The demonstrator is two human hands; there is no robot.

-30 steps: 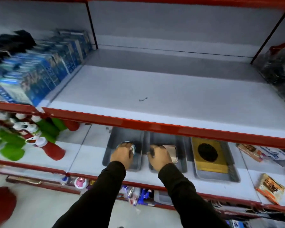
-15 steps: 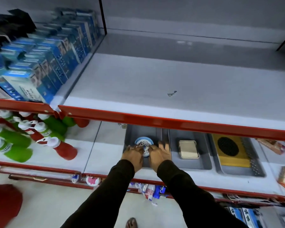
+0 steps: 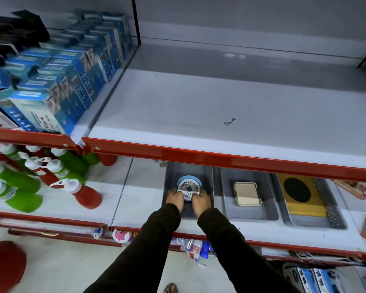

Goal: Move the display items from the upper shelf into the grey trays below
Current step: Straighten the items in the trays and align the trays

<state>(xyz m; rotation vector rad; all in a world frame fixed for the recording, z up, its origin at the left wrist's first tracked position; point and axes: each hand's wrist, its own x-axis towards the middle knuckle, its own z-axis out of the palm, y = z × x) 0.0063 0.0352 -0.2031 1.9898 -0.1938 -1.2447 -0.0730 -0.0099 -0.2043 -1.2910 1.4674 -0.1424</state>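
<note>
The upper shelf [image 3: 230, 98] shows bare across its middle bay, and all three grey trays along the lower shelf's front edge hold something. The left hand [image 3: 174, 198] and right hand [image 3: 201, 200] both clasp the round blue-rimmed patterned dish [image 3: 188, 187] in the left grey tray [image 3: 171, 176]. By my judgement the task is nearly done; only letting go remains.

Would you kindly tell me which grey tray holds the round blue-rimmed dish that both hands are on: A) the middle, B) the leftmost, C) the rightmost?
B: the round dish sits in the leftmost tray, with the left hand and right hand at its near edge.
</note>
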